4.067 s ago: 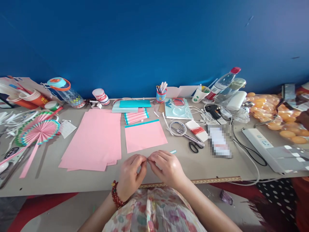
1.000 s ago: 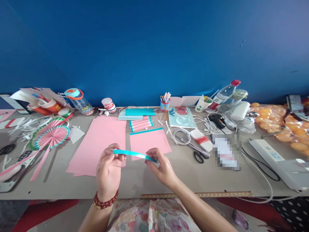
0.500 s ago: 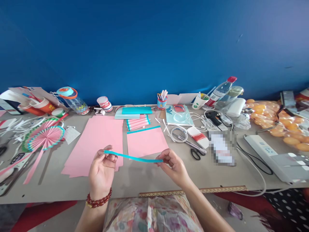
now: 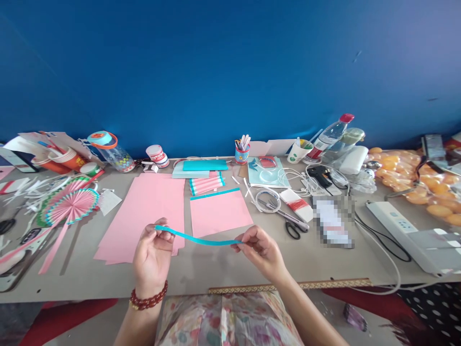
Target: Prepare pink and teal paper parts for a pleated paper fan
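A narrow turquoise paper strip [image 4: 205,241] hangs in a shallow sag between my two hands, above the table's near part. My left hand [image 4: 154,252], palm turned up, pinches its left end. At the other end, the fingertips of my right hand [image 4: 262,252] are closed on the strip. Just beyond the strip lies a pink paper sheet [image 4: 221,214] with a turquoise band along its far edge. A stack of larger pink sheets [image 4: 144,211] is behind my left hand. Folded pink paper with turquoise and white edges [image 4: 207,183] lies farther back.
Scissors [image 4: 293,229], a coiled white cord [image 4: 268,199] and a glue gun [image 4: 320,178] lie to the right, near a power strip [image 4: 392,221]. At the left is a pleated paper fan [image 4: 77,204]. A water bottle [image 4: 111,151] and a pen cup [image 4: 242,153] stand by the blue wall.
The strip sags a little more than before, and my right hand has shifted slightly downward. Both hands keep their pinch on its ends. The view has moved slightly.
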Motion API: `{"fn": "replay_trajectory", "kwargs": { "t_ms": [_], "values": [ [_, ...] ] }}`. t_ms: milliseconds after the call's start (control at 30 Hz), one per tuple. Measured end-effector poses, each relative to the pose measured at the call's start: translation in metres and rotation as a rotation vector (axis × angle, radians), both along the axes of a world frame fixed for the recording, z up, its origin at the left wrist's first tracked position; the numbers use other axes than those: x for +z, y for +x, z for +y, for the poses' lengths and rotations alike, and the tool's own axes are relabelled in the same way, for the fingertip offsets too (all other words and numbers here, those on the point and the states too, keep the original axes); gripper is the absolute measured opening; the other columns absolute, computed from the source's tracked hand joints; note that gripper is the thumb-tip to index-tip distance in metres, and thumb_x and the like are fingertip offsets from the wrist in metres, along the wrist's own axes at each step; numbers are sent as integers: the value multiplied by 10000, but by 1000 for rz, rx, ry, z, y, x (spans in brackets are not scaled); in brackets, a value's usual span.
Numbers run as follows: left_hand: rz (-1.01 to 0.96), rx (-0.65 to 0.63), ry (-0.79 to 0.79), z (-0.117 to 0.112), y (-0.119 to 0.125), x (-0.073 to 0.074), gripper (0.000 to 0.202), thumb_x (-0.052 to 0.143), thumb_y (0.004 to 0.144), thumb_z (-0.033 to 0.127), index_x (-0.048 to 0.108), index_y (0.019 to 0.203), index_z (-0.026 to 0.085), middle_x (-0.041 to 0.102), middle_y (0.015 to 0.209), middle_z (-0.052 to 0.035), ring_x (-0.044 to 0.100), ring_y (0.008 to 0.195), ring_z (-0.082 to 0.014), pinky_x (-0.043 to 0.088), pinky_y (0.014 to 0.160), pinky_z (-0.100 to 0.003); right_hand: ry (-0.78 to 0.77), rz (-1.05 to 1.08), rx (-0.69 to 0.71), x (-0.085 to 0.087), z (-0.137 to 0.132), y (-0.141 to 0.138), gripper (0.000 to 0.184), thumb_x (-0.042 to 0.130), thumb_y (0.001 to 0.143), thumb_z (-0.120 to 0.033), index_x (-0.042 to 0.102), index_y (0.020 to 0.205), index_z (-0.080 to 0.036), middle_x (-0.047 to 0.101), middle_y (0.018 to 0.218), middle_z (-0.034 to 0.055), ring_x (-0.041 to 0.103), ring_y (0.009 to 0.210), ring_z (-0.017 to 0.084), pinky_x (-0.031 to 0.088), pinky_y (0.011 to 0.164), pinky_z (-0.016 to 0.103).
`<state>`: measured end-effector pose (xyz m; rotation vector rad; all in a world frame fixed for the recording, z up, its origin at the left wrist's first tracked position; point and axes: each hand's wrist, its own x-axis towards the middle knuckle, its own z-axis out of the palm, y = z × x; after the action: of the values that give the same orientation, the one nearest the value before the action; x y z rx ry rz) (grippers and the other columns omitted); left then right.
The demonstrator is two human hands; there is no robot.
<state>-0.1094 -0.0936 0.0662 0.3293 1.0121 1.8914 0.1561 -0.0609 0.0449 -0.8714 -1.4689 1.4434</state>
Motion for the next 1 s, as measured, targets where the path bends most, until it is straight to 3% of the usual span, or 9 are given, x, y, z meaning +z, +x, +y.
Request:
{"fn": "replay_trajectory", "kwargs": {
  "t_ms": [333, 600, 767, 1000],
  "values": [
    [-124, -24, 19, 4, 4, -14, 154, 750, 763, 238, 614, 755, 168, 644, 868, -6, 543, 644, -59, 523, 646, -184, -48, 121, -39, 14, 9, 7, 115, 704, 865, -295, 615, 843, -226, 551, 875, 18, 570, 751, 137, 501, 680, 262],
    [142, 35, 31, 3, 9, -24, 290, 803, 750, 219, 668, 1006, 223, 674, 893, -2, 606, 704, -83, 534, 692, -212, -169, 117, -84, 9, 15, 12, 153, 735, 833, -306, 615, 817, -214, 554, 857, 1, 562, 699, 118, 457, 656, 244],
    [239, 24, -26, 2, 8, -28, 182, 787, 779, 276, 670, 889, 191, 689, 908, -22, 623, 690, -90, 544, 687, -238, -218, 93, -124, 11, 17, 13, 186, 749, 811, -344, 625, 805, -206, 558, 834, -1, 541, 675, 114, 450, 643, 242],
    [366, -26, -149, 4, 5, -30, 245, 788, 759, 365, 692, 901, 189, 648, 1141, -57, 635, 755, -111, 549, 695, -263, -221, -33, -180, 12, 30, 22, 250, 763, 773, -407, 633, 778, -194, 590, 807, 8, 539, 671, 120, 447, 653, 249]
  ]
}}
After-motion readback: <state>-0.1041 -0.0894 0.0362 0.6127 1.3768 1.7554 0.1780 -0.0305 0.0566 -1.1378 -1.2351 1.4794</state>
